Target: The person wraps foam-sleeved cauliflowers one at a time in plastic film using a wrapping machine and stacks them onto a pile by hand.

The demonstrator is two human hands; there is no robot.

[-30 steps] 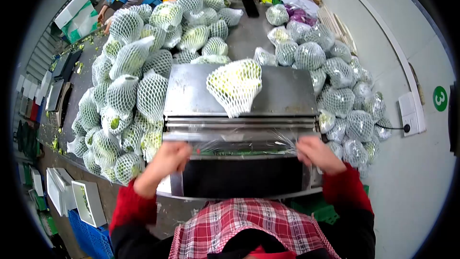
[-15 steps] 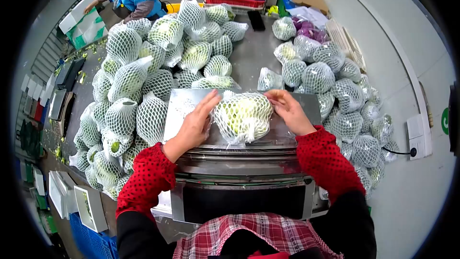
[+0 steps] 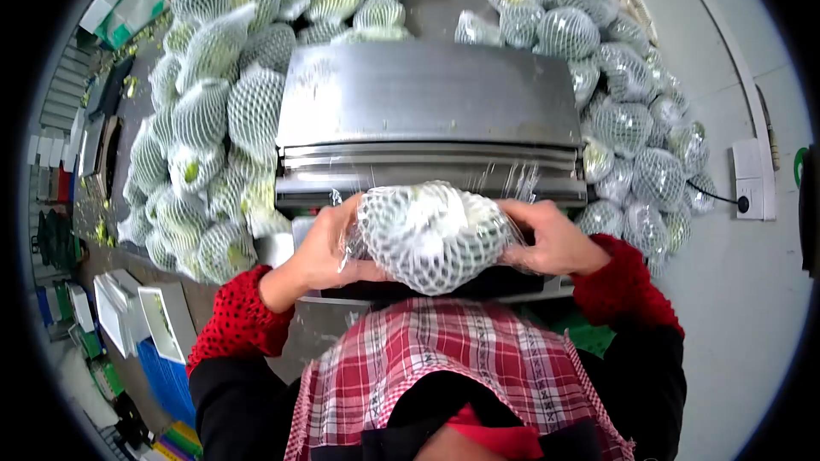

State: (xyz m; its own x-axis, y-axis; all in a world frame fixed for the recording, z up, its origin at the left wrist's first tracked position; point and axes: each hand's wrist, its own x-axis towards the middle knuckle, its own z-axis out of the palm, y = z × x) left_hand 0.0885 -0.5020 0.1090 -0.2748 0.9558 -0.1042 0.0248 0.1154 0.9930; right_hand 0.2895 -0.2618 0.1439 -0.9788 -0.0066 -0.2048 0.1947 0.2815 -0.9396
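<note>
Between my two hands is a pale vegetable head (image 3: pixel 434 243) in a white foam net, held just in front of the wrapping machine (image 3: pixel 427 94). My left hand (image 3: pixel 325 249) grips its left side, fingers curled against it. My right hand (image 3: pixel 551 239) closes on the right side, thumb and fingers bent around the edge. Clear film (image 3: pixel 348 243) clings to the head and bunches near both hands. More film streaks stretch up to the machine's roller bar (image 3: pixel 427 166). The head's underside is hidden.
A pile of net-covered vegetable heads (image 3: pixel 201 115) lies on the left. Film-wrapped heads (image 3: pixel 628 124) are heaped on the right along the wall. White foam boxes (image 3: pixel 166 320) and a blue crate (image 3: pixel 165 380) sit at lower left. A cable runs to a wall socket (image 3: pixel 752 179).
Both hands have brought the vegetable head from the machine's metal top toward my body and now grip its sides. The view has tilted down, and the co-worker has nearly left the picture.
</note>
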